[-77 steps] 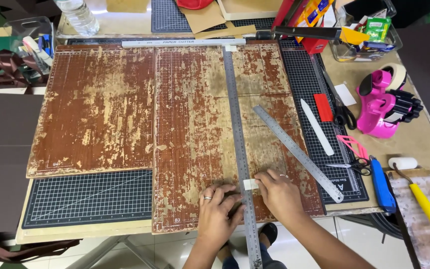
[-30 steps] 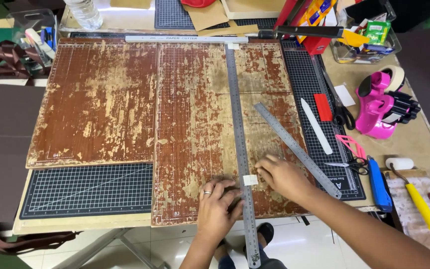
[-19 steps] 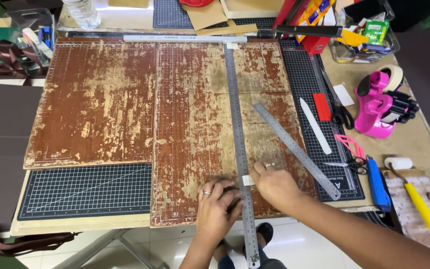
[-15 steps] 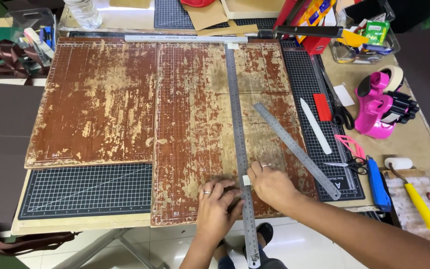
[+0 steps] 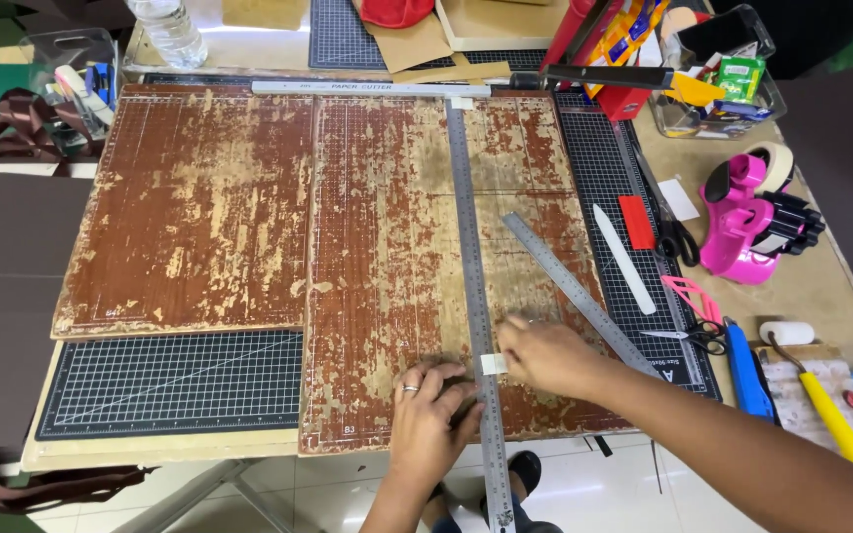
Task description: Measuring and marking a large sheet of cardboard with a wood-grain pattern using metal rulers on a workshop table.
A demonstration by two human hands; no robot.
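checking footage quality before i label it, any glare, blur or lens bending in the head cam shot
Head view: sharp overall, both the left hand and right hand crisp on the long steel ruler; bright glare on the table top by the water bottle; soft, even light, only faint shadows under the hands; wide lens bows the table edges slightly.

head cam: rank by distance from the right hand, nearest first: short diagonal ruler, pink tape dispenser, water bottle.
From the right hand:
1. Short diagonal ruler, just beyond it, slanting up-left.
2. Pink tape dispenser, right side of the table.
3. Water bottle, far left corner.
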